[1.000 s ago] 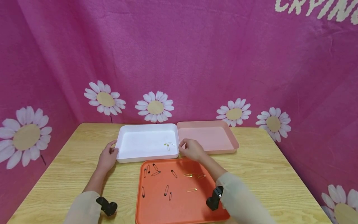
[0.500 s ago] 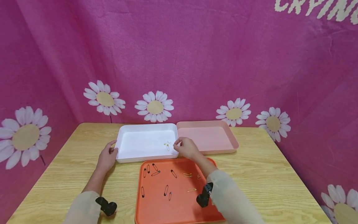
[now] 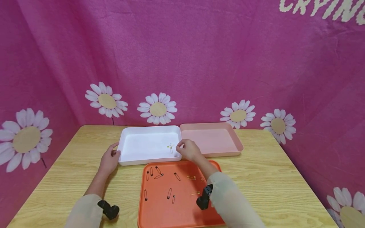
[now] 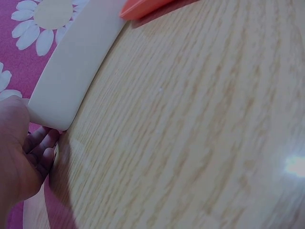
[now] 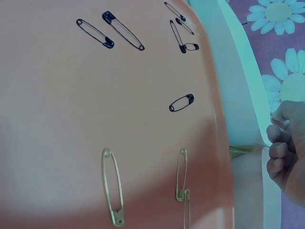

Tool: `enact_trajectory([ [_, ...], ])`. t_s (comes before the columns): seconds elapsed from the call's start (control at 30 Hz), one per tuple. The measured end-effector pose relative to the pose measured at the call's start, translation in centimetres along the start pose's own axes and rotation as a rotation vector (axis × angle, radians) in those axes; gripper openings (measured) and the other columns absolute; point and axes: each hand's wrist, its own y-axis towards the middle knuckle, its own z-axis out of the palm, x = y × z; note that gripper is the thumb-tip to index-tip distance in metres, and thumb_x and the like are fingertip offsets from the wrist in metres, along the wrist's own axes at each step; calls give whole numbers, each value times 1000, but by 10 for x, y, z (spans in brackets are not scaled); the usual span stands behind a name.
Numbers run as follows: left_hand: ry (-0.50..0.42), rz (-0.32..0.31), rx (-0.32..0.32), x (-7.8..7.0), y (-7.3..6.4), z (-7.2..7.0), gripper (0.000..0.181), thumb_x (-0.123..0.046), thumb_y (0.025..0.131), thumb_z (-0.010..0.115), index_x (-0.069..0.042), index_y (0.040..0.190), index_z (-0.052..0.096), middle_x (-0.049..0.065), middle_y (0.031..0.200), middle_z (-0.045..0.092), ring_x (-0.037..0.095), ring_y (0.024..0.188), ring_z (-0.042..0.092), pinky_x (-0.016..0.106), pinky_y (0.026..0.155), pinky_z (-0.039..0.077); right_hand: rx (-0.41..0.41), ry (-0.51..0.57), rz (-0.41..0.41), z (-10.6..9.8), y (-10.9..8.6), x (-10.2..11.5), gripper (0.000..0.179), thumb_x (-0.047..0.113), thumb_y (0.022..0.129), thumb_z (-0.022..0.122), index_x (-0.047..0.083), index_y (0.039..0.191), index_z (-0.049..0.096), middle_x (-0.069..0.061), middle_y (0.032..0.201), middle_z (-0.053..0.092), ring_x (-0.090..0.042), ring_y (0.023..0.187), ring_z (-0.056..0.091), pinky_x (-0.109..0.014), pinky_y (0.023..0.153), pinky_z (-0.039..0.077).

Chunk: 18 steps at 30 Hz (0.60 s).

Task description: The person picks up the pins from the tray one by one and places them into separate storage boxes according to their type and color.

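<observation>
My right hand [image 3: 189, 150] is over the right end of the white tray [image 3: 148, 161]. Between its thumb and fingertips it pinches a gold safety pin [image 5: 275, 106], seen in the right wrist view. A few gold safety pins [image 3: 170, 146] lie in that tray just left of the fingertips. My left hand [image 3: 110, 160] holds the tray's left end; in the left wrist view its thumb is at the rim and its other fingers curl by the lower corner. Gold safety pins [image 5: 112, 187] and black safety pins [image 5: 181, 103] lie spread on the orange tray [image 3: 159, 215] nearer me.
A pink tray [image 3: 211, 142] stands against the white tray's right side. All three trays are on a wooden table [image 3: 271, 190]. Behind it hangs a magenta cloth [image 3: 182, 63] with daisies. A black wrist camera [image 3: 203, 199] on the right sleeve overlaps the orange tray.
My right hand has moved left from the border between the trays to over the white tray's right end, with the safety pin. My left hand has stayed in place.
</observation>
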Motion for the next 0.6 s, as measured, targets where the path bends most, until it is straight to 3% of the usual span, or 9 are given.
enact_trajectory([
  [0.3,-6,-12,4,-1,-1,0,50,-19,99,36,-10,147,26,26,128,46,34,115,45,46,99,38,-13,-17,-8,2,0,-2,22,23,90,59,5,99,66,-6,73,60,-14,63,48,-23,55,37],
  [0.6,2,-25,10,-2,-1,-1,51,-20,99,36,-10,148,25,26,129,45,33,116,44,47,100,37,-6,-18,14,-4,-3,-10,22,25,89,59,8,103,66,-4,69,56,-14,62,47,-24,55,37],
])
